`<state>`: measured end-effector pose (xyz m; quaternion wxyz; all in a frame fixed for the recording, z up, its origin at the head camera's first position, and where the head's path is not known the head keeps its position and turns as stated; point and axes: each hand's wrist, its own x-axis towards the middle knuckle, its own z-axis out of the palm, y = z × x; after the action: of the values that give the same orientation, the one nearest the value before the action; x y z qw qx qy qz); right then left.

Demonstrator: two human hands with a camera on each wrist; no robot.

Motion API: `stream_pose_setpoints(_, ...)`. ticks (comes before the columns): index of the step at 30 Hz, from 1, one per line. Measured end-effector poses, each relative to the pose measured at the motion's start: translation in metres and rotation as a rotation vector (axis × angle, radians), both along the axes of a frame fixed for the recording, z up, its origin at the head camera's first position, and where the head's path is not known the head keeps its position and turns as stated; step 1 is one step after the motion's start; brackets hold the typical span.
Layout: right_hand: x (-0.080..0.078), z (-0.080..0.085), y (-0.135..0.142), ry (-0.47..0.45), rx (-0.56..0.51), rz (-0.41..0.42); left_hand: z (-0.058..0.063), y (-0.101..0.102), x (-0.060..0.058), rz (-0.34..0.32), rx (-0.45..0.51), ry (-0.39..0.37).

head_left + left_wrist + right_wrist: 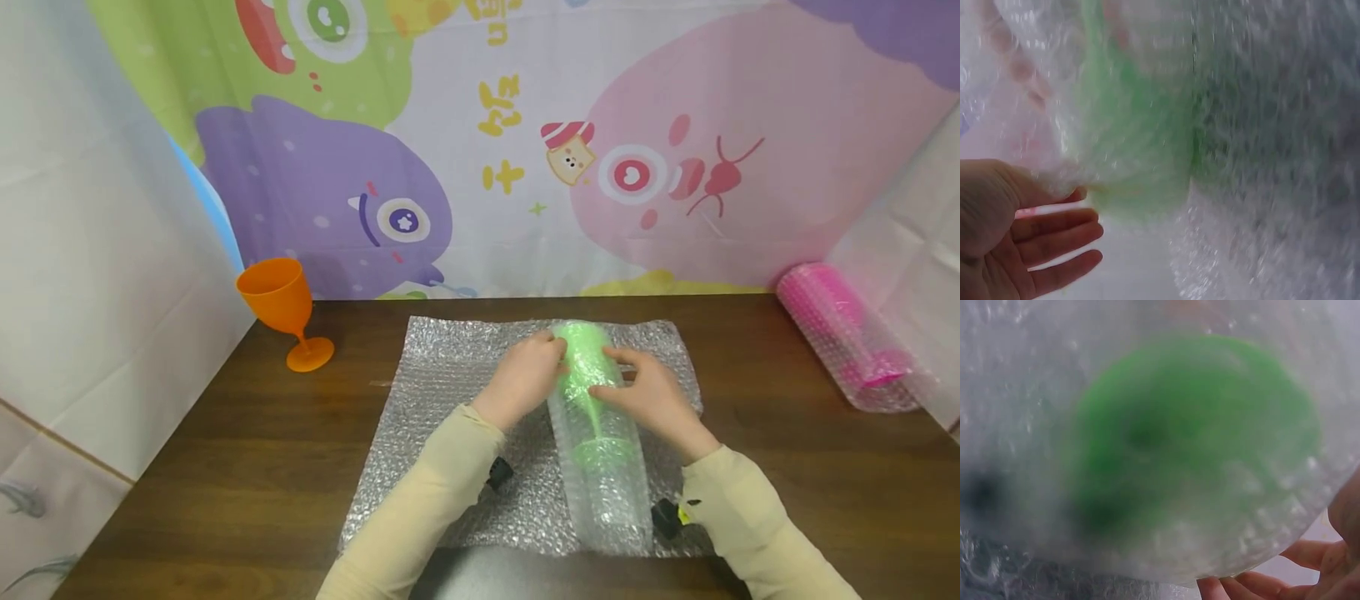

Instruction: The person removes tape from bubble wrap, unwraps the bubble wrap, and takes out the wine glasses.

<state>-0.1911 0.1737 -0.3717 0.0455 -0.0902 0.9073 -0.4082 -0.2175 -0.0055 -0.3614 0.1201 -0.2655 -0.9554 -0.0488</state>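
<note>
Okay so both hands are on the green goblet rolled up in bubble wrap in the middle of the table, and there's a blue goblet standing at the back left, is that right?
Not quite: the goblet standing at the back left is orange, not blue, as the head view shows. The rest holds: the left hand and right hand both rest on the green goblet rolled in bubble wrap mid-table.

A green goblet [588,375] shows through clear bubble wrap [465,400] at the grip; left of it stands an orange goblet [285,308], right a pink-wrapped roll [847,346], on a dark brown counter [225,467].
</note>
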Motion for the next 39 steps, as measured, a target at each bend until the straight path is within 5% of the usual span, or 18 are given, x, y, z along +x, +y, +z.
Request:
stream_pose_setpoints(8, -0.001, -0.001, 0.0, -0.022, -0.026, -0.005, 0.004, 0.001, 0.001, -0.064, -0.24, 0.131)
stream_pose_setpoints(21, 0.0, -0.003, 0.001, 0.007, -0.037, -0.018, -0.015, 0.005, 0.002, -0.023, -0.066, 0.292)
stream_pose_setpoints(29, 0.0, -0.005, 0.002, -0.002, -0.049, -0.025, -0.022, 0.001, 0.001, 0.033, 0.332, 0.052)
stream_pose_setpoints(39, -0.001, -0.004, 0.005, -0.052, -0.063, -0.023, -0.021, -0.009, 0.001, 0.119, 0.564, -0.105)
